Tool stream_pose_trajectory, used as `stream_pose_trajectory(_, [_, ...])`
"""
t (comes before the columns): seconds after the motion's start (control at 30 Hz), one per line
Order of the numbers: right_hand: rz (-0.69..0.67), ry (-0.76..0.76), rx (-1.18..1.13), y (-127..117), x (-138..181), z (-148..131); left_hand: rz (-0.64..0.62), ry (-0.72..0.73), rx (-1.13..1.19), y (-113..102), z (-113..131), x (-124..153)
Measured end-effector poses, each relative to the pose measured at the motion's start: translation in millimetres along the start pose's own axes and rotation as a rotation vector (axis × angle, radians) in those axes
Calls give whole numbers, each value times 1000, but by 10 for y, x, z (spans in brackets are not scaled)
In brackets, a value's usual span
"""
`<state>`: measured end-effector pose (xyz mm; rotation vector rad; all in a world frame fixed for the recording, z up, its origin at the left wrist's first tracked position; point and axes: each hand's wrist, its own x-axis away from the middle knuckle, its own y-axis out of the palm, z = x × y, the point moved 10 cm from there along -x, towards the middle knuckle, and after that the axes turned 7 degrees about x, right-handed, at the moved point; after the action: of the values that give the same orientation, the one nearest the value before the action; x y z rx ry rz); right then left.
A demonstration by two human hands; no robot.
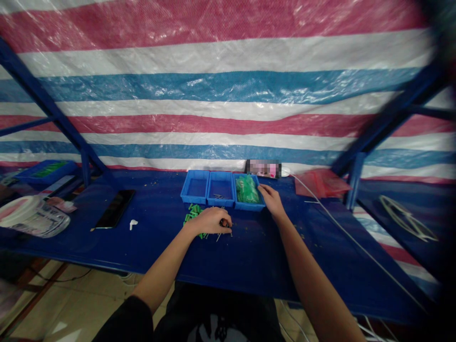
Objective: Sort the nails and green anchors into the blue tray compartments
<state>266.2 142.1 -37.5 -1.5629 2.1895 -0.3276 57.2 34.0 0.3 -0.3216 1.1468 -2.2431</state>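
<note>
A red, white and blue striped plastic tarpaulin (228, 88) hangs behind a dark blue steel shelving frame (50, 104), whose long blue bench top (153, 251) spans the view. A clear plastic tub (33, 216) and a black smartphone (114, 209) lie to the left, while a thin white cable (351, 232) and a flat pink plastic bag (320, 184) lie to the right.

Three blue plastic compartment trays stand side by side at the back of the bench. The left tray (194, 186) shows only its blue floor, the middle tray (221, 187) holds a few thin metal pins (221, 196), and the right tray (239, 205) holds a clear bag of green parts (246, 189).

The left hand (209, 221) is curled closely over a small dark object (225, 223) on the bench, just in front of the middle tray; whether it grips the object is hard to tell. Loose green plastic pieces (193, 216) lie beneath and beside that hand, with stray metal pins (219, 236) near its fingertips. The right hand (271, 199), loosely open and empty, rests its fingers at the right tray's front corner.
</note>
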Motion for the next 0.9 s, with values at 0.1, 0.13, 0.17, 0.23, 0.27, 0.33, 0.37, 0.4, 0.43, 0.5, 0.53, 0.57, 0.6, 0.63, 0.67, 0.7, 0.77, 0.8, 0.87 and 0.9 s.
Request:
stream_pose_trajectory(0.1, [-1, -4, 0, -4, 4, -7, 15, 1, -30, -11, 21, -4])
stream_pose_trajectory(0.13, [-2, -1, 2, -4, 3, -3, 24, 1, -42, -16, 24, -5])
stream_pose_trajectory(0.17, [-3, 1, 4, -4, 2, 2, 32, 2, -52, -18, 27, -7])
stream_pose_trajectory(0.23, [-7, 3, 7, -1, -2, 12, 50, 5, -71, -22, 28, -11])
stream_pose_trajectory(0.27, [-9, 4, 8, 1, -4, 16, 60, 8, -79, -23, 28, -13])
stream_pose_trajectory(0.33, [-10, 7, 11, 2, -7, 21, 76, 14, -89, -25, 29, -17])
stream_pose_trajectory(0.37, [-9, 9, 13, 1, -7, 23, 82, 18, -89, -26, 32, -18])
stream_pose_trajectory(0.4, [-8, 11, 16, 0, -7, 22, 88, 20, -87, -30, 35, -19])
stream_pose_trajectory(0.43, [-7, 11, 16, -1, -7, 20, 92, 23, -82, -35, 39, -18])
stream_pose_trajectory(0.5, [-6, 13, 11, -2, -6, 17, 97, 23, -60, -50, 48, -17])
stream_pose_trajectory(0.53, [-7, 13, 7, -1, -6, 18, 98, 19, -44, -60, 49, -16])
stream_pose_trajectory(0.57, [-7, 13, 4, -1, -6, 20, 98, 13, -26, -70, 47, -15])
stream_pose_trajectory(0.6, [-6, 13, 2, 0, -7, 25, 97, 5, -4, -81, 41, -14])
stream_pose_trajectory(0.63, [-5, 13, 1, 1, -8, 31, 97, -6, 20, -95, 31, -12])
stream_pose_trajectory(0.67, [-6, 11, -1, 4, -9, 36, 103, -19, 48, -113, 17, -9])
stream_pose_trajectory(0.7, [-5, 9, -3, 6, -11, 42, 111, -32, 80, -134, 1, -4])
stream_pose_trajectory(0.77, [-5, 6, -8, 11, -14, 49, 140, -47, 150, -190, -23, 10])
stream_pose_trajectory(0.8, [-4, 5, -10, 12, -14, 49, 159, -48, 187, -223, -28, 18])
stream_pose_trajectory(0.87, [-2, 4, -13, 11, -13, 42, 188, -41, 263, -284, -25, 34])
stream_pose_trajectory(0.9, [-4, 5, -14, 11, -11, 35, 204, -37, 299, -316, -21, 42])
